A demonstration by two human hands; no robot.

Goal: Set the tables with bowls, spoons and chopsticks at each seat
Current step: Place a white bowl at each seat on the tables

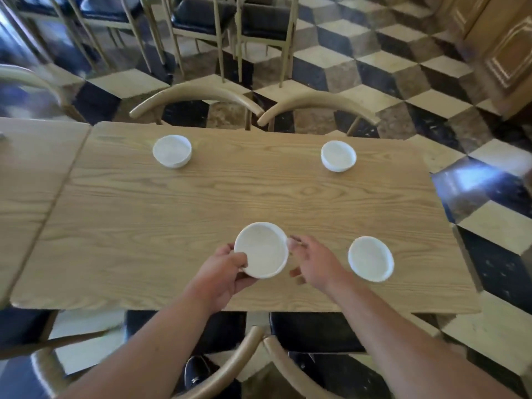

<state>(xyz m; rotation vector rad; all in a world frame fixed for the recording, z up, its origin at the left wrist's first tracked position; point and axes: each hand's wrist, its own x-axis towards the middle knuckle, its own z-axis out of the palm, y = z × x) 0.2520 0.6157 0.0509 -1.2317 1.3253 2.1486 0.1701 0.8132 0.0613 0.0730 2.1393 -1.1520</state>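
Note:
Three white bowls stand on the wooden table [230, 197]: one at the far left [172, 151], one at the far right [338, 155], one at the near right [370, 258]. Another white bowl [261, 249] is held just above the near edge, left of the near-right bowl. My left hand [223, 273] grips this bowl at its left rim, thumb inside. My right hand [315, 262] is beside the bowl's right rim with fingers spread, holding nothing. No spoons or chopsticks are in view.
Two wooden chairs [198, 99] are tucked in at the far side and two [253, 355] at the near side. A second table [34, 168] abuts on the left. Checkered floor surrounds the tables; more chairs [201, 21] stand further back.

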